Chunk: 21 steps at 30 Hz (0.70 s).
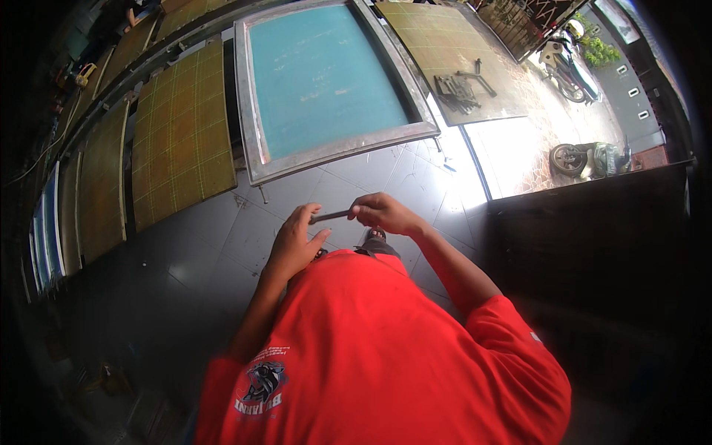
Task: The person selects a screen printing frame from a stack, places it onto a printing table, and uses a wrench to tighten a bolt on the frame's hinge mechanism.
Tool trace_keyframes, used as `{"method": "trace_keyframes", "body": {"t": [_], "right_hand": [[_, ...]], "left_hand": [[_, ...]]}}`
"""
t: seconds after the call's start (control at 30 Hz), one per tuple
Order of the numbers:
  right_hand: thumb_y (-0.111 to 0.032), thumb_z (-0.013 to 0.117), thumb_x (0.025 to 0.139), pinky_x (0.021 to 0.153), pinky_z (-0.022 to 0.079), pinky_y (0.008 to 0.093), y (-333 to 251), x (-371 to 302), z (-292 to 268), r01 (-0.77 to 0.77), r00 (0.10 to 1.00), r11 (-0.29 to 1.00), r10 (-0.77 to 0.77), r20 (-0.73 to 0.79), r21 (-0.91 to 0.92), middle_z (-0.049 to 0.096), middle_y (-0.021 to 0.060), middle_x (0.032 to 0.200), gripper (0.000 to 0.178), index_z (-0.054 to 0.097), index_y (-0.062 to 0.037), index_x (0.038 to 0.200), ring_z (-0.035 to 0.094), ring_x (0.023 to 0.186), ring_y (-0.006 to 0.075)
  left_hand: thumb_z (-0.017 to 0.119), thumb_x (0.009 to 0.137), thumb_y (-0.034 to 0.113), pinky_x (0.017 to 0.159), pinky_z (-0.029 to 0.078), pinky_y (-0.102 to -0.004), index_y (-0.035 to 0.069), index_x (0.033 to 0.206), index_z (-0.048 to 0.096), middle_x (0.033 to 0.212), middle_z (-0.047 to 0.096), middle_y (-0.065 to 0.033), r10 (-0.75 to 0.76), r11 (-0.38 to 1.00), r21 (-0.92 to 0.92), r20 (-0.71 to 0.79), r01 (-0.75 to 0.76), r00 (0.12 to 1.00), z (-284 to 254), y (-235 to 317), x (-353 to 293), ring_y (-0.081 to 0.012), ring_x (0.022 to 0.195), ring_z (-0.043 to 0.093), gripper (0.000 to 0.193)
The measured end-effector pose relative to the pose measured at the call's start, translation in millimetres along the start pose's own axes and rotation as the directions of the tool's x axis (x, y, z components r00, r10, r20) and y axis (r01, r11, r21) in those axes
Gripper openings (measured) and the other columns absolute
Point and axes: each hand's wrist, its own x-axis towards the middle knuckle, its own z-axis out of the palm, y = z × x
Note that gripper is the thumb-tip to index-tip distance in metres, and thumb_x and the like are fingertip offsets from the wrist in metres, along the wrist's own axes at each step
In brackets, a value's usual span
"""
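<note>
- Head view showed a dark rod at the centre of the frame, raised between two bare hands above the tiled floor.
- Right hand: its fingers were closed around the rod's right end, with the knuckles bent.
- Left hand: its fingers met the rod's left end while the thumb stood apart below; whether they gripped or only steadied it, I could not tell.
- Judging by its straight, slim shape, the rod was probably stiff, fairly light and hard to break; a smooth finish could have made it slip, though its texture was too small to read.
- Either end seemed a sound place to take hold, and the bare middle offered another.
- Beyond the hands, a framed teal panel filled the upper middle, and dark metal parts lay on a yellowish surface at upper right.
</note>
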Motion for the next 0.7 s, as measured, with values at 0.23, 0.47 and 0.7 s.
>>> {"method": "trace_keyframes", "body": {"t": [0.23,0.47,0.7], "right_hand": [[-0.029,0.048,0.092,0.063,0.045,0.0314,47.1,-1.7,-234.5,-0.062,0.438,0.969,-0.190,-0.878,-0.241,0.062,0.0112,0.073,0.032,0.064,-0.0015,0.091,0.059,0.067,0.0192],[-0.033,0.050,0.087,0.075,0.046,0.0411,74.6,74.7,-383.6,-0.309,0.548,0.901,-0.093,-0.831,-0.305,0.064,0.0206,0.086,0.032,0.066,-0.0054,0.091,0.062,0.084,0.0347],[-0.034,0.055,0.079,0.073,0.049,0.0417,68.1,97.1,-423.3,-0.533,0.631,0.720,-0.012,-0.775,-0.445,0.064,0.0219,0.089,0.035,0.066,-0.0014,0.085,0.063,0.087,0.0337]], "left_hand": [[0.062,0.081,0.014,0.084,0.044,-0.0364,0.004,0.124,0.044,0.119,0.048,-0.0135,-0.179,0.983,-0.066,-0.169,0.170,0.969,-3.6,-15.6,-4.3,-0.0235,0.096,0.053,0.048],[0.060,0.082,0.016,0.080,0.045,-0.0354,0.004,0.120,0.048,0.119,0.048,-0.0126,-0.392,0.920,-0.032,-0.063,0.391,0.918,45.5,-34.9,-43.5,-0.0224,0.094,0.054,0.042],[0.060,0.082,0.018,0.078,0.047,-0.0346,0.003,0.119,0.049,0.118,0.048,-0.0153,-0.673,0.726,-0.180,0.015,0.664,0.740,103.9,-55.1,-72.7,-0.0233,0.090,0.058,0.042]]}}
